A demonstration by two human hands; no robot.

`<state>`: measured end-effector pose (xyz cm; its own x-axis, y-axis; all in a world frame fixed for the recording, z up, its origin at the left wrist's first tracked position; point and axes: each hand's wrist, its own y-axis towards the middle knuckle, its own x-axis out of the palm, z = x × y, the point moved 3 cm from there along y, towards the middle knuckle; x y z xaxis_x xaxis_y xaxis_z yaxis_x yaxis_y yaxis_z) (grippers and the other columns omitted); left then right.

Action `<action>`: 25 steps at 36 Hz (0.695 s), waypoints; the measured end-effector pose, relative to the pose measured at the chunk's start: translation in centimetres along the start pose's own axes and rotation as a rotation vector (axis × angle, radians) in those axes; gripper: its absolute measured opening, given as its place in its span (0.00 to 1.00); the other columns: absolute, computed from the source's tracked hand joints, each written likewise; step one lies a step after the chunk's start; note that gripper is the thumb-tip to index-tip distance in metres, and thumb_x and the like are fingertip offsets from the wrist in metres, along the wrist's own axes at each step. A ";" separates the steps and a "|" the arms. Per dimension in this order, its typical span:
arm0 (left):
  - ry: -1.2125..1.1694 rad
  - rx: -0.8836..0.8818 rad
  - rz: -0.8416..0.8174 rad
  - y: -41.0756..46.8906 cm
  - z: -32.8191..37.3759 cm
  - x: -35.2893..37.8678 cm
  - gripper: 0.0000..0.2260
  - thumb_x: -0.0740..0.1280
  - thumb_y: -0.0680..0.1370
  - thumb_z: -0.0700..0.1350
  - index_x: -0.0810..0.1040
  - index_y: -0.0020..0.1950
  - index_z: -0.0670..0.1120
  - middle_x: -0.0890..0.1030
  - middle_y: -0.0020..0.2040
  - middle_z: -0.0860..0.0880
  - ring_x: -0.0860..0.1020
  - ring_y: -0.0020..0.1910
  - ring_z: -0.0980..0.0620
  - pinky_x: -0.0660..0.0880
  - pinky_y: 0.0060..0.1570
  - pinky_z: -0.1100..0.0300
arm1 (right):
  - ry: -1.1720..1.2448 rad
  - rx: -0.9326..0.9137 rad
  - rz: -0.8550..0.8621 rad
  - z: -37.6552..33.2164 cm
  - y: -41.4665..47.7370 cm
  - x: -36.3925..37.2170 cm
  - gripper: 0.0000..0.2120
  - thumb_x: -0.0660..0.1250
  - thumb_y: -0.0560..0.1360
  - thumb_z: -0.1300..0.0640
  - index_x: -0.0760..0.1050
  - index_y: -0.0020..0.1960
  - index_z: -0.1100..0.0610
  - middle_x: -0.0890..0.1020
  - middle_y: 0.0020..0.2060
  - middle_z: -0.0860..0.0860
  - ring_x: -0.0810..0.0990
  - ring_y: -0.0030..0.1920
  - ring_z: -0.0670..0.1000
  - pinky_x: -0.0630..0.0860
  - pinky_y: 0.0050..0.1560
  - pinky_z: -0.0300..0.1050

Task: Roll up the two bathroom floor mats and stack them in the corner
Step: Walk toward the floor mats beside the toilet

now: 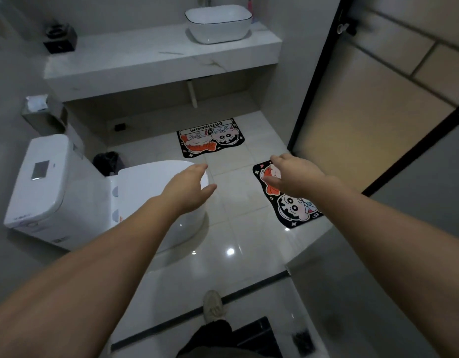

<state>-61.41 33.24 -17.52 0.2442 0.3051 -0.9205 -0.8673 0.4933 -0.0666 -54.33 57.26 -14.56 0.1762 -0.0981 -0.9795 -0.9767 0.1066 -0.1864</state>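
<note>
Hands are both open and empty, left hand (188, 187) over the toilet (76, 192), right hand (294, 177) above the near mat (290, 205). On glossy tile (238, 236) either mat may slide while being rolled, and the far mat (210, 136) means a tight reach.

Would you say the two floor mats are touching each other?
Apart: the head view shows bare tile between the far mat and the near mat.

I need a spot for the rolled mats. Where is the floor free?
Bare glossy tile floor lies between the white toilet and the black cartoon mat by the door. Under the white marble counter, tile is free beside the far cartoon mat. The bin corner is crowded.
</note>
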 end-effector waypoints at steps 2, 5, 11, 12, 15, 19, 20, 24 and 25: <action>-0.005 -0.002 0.011 2.5 -1.2 -0.5 0.28 0.62 0.76 0.57 0.61 0.73 0.48 0.65 0.73 0.47 0.66 0.69 0.46 0.64 0.65 0.50 | 0.003 0.011 -0.004 0.2 2.6 -0.3 0.30 0.57 0.76 0.39 0.63 0.70 0.57 0.71 0.66 0.58 0.73 0.61 0.60 0.73 0.58 0.53; -0.003 0.004 0.004 5.9 -2.8 -0.9 0.28 0.63 0.76 0.57 0.61 0.72 0.49 0.66 0.72 0.48 0.67 0.68 0.46 0.65 0.64 0.50 | 0.008 0.030 0.010 0.6 6.0 -0.7 0.29 0.57 0.77 0.39 0.64 0.69 0.57 0.72 0.65 0.57 0.74 0.60 0.59 0.74 0.56 0.53; -0.023 0.016 0.008 11.1 -4.5 -1.4 0.27 0.62 0.77 0.55 0.61 0.73 0.49 0.66 0.72 0.48 0.66 0.68 0.48 0.65 0.64 0.51 | 0.048 0.049 0.088 1.2 10.8 -1.3 0.25 0.57 0.77 0.41 0.68 0.66 0.57 0.75 0.61 0.56 0.75 0.59 0.59 0.75 0.54 0.54; -0.027 0.015 0.010 11.8 -4.6 -1.4 0.26 0.62 0.77 0.55 0.61 0.72 0.49 0.66 0.72 0.48 0.66 0.68 0.48 0.65 0.64 0.51 | 0.051 0.043 0.099 1.4 11.6 -1.4 0.24 0.58 0.77 0.41 0.68 0.65 0.57 0.75 0.60 0.56 0.75 0.58 0.59 0.75 0.54 0.54; -0.031 0.009 0.004 14.1 -4.8 -1.2 0.26 0.62 0.77 0.54 0.61 0.72 0.49 0.66 0.72 0.48 0.66 0.68 0.47 0.65 0.64 0.50 | 0.054 0.029 0.096 2.0 14.1 -1.6 0.23 0.58 0.77 0.42 0.69 0.64 0.57 0.76 0.59 0.56 0.76 0.57 0.59 0.75 0.54 0.55; -0.052 -0.014 0.001 17.4 -5.2 -0.8 0.26 0.62 0.77 0.54 0.61 0.72 0.49 0.66 0.72 0.48 0.66 0.68 0.48 0.65 0.64 0.51 | 0.038 -0.002 0.065 3.6 18.2 -1.6 0.24 0.58 0.77 0.42 0.69 0.65 0.57 0.76 0.59 0.57 0.76 0.56 0.59 0.75 0.54 0.54; -0.057 -0.021 0.003 18.2 -5.3 -0.7 0.26 0.62 0.77 0.54 0.61 0.72 0.49 0.66 0.72 0.48 0.66 0.68 0.48 0.65 0.63 0.51 | 0.032 -0.013 0.061 3.9 19.4 -1.6 0.24 0.58 0.77 0.42 0.69 0.65 0.57 0.76 0.60 0.57 0.76 0.57 0.59 0.75 0.54 0.55; -0.057 -0.050 0.012 22.3 -5.3 -0.3 0.26 0.62 0.77 0.54 0.61 0.73 0.48 0.66 0.72 0.48 0.65 0.69 0.48 0.64 0.64 0.51 | 0.011 -0.068 0.059 5.6 24.9 -1.6 0.26 0.58 0.77 0.42 0.66 0.69 0.55 0.75 0.62 0.56 0.76 0.58 0.58 0.75 0.54 0.53; -0.058 -0.062 0.019 23.6 -5.3 -0.3 0.26 0.62 0.77 0.53 0.61 0.73 0.48 0.66 0.72 0.48 0.66 0.68 0.48 0.64 0.65 0.51 | 0.010 -0.087 0.058 6.1 26.4 -1.7 0.26 0.57 0.77 0.42 0.65 0.70 0.55 0.75 0.62 0.56 0.76 0.57 0.58 0.74 0.54 0.52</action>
<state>-84.19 40.48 -20.89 0.2507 0.3618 -0.8979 -0.8968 0.4362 -0.0747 -79.65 66.25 -18.30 0.1185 -0.1044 -0.9875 -0.9922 0.0265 -0.1219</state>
